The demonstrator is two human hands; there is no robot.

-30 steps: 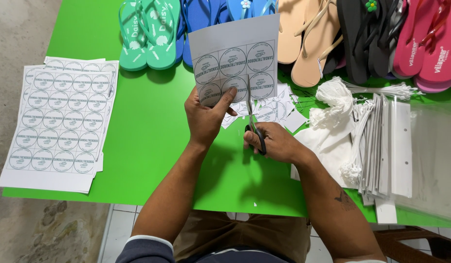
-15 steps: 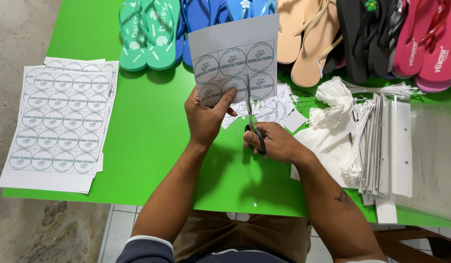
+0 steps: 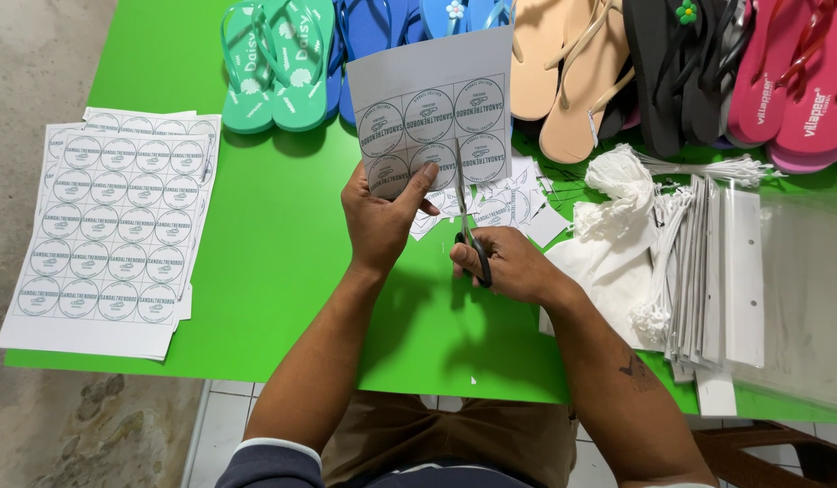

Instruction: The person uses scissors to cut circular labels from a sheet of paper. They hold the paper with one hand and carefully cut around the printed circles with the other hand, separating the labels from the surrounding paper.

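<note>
Head view: bright green table (image 3: 256,226) over grey concrete floor (image 3: 39,54); left hand (image 3: 382,217) grips label sheet (image 3: 432,113), right hand (image 3: 509,264) grips scissors (image 3: 463,208).

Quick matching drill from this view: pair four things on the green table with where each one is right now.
Things:
1. scissors
2. cut sheet of round labels
3. stack of uncut label sheets
4. green flip-flops

Places:
A. far edge of the table
B. in the right hand
C. left end of the table
D. held up by the left hand

Pairs: 1-B, 2-D, 3-C, 4-A
</note>
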